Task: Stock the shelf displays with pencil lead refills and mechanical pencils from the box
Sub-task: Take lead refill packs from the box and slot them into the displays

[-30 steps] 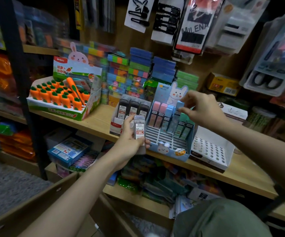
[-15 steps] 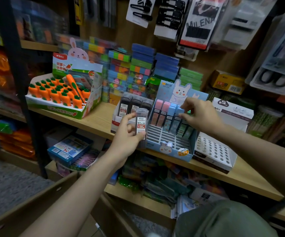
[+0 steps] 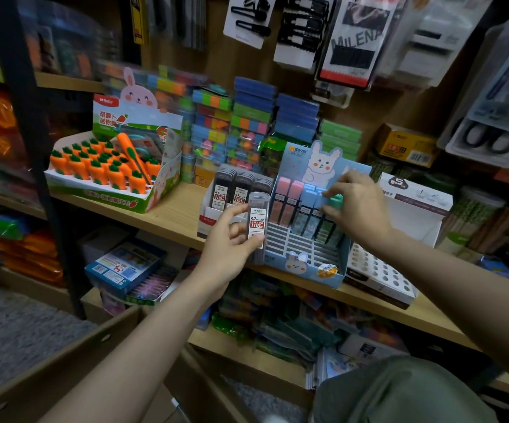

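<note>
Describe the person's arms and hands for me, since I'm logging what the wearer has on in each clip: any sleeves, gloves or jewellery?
Both forearms are bare up to the frame's edge, with no sleeves in view. The left hand and right hand wear no gloves; no rings, watch or bracelet show. The only clothing visible is olive-green fabric at the bottom right.

A stationery shop is showing here. Wooden shelves (image 3: 174, 216) are carrying retail display boxes: a carrot box (image 3: 107, 193) with rows of orange carrot items, a bunny box (image 3: 308, 264) with slotted racks, stacked sticky notes (image 3: 247, 123). Carded hair clips (image 3: 247, 19) and blister packs (image 3: 491, 117) are hanging above, and more packaged goods are lying on the lower shelf (image 3: 247, 355).
</note>
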{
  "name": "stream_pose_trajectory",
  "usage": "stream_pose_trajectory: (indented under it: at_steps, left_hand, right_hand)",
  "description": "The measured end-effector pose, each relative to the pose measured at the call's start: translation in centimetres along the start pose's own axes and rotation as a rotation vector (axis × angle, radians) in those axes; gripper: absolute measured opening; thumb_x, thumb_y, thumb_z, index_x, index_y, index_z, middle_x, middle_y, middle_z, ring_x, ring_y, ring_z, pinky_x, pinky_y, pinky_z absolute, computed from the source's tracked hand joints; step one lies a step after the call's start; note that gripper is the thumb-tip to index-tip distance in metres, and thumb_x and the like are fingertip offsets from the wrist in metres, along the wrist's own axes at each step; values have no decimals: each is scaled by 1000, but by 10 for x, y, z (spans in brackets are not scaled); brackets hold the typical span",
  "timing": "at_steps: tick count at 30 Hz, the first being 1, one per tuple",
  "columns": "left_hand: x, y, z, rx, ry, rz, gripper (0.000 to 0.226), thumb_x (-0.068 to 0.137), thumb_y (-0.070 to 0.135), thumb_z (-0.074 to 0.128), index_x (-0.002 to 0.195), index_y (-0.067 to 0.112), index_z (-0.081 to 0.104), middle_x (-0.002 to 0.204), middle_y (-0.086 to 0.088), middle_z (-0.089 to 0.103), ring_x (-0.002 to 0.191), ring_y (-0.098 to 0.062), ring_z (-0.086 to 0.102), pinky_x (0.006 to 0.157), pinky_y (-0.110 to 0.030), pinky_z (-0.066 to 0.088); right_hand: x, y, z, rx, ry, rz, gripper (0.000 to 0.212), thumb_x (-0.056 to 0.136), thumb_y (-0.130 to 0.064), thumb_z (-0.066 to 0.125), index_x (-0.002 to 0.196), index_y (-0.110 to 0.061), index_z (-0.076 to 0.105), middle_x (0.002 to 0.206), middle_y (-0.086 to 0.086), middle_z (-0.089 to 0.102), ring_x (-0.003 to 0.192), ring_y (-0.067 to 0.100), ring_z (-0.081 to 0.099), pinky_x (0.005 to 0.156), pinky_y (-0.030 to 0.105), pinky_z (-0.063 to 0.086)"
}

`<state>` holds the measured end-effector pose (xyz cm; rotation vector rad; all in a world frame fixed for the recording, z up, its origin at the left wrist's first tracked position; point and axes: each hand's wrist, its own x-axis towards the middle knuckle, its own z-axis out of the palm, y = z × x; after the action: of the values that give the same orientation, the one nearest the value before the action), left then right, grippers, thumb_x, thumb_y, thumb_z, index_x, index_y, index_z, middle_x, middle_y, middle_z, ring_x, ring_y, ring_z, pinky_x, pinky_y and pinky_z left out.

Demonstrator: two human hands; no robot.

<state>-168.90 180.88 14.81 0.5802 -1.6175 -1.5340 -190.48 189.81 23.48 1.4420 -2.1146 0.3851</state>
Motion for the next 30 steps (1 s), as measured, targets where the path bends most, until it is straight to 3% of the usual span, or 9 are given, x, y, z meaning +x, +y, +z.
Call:
stream_pose_trajectory:
  at_steps: [2,5,7,10,15,20,22,26,30]
  left_hand:
    - [-1,0,-1,1,11,5,44,89,4,66,110,41,52,101,10,73,96,5,66,75,-6,48]
    - [-2,-1,-3,18,26,24,40,89,5,67,107,38,54,104,10,71,99,0,66,81,-14,50]
    - [-2,-1,-5,20,31,33,38,89,5,66,106,37,55,102,10,71,98,0,66,79,-13,51]
    - [-3,-1,-6,42,25,47,38,89,4,66,104,38,57,96,12,72,94,3,66,74,-10,51]
    - [-2,7,-10,122,57,100,30,87,12,70,103,35,61,98,11,71,97,-4,66,78,-16,52]
    - [10,13,-41,356,415,165,33,82,29,76,110,28,57,117,4,56,102,-11,57,85,-27,52]
    - [15,8,-52,385,467,96,45,81,35,76,119,23,56,123,1,50,108,-15,52,92,-33,49]
    - [24,-7,-57,336,362,-68,65,81,47,72,135,19,49,135,0,52,118,-17,53,101,-42,47]
    - [33,-14,-54,265,331,-85,59,80,47,72,129,19,56,121,2,64,110,-15,61,96,-42,51]
  right_hand:
    - [-2,-4,-2,42,15,19,30,83,-29,74,109,-14,72,109,6,58,104,25,53,85,40,46]
    - [-8,-22,-12,330,72,33,30,89,-29,68,117,-18,67,103,-5,55,92,12,56,82,27,46]
    - [-11,-44,-20,559,-58,30,29,90,-36,66,116,-23,67,95,-14,62,83,3,63,74,18,51]
    - [-14,-74,-26,762,-268,-6,40,86,-37,70,123,-27,60,94,-9,67,81,4,67,74,17,56]
    - [-5,-91,-24,802,-273,20,29,82,-19,77,104,-27,61,87,-7,63,75,9,69,72,24,58]
    - [34,-83,-33,831,-64,102,23,81,-19,77,100,-20,64,95,-5,68,84,17,70,79,42,59]
    - [46,-85,-32,736,9,87,22,81,-23,77,98,-22,63,93,-9,67,79,15,69,76,41,59]
    - [55,-99,-14,608,25,19,23,81,-25,77,98,-20,63,88,-7,63,80,14,65,69,26,48]
    - [63,-114,6,639,9,28,23,81,-27,77,98,-22,62,88,-8,62,78,8,59,62,17,43]
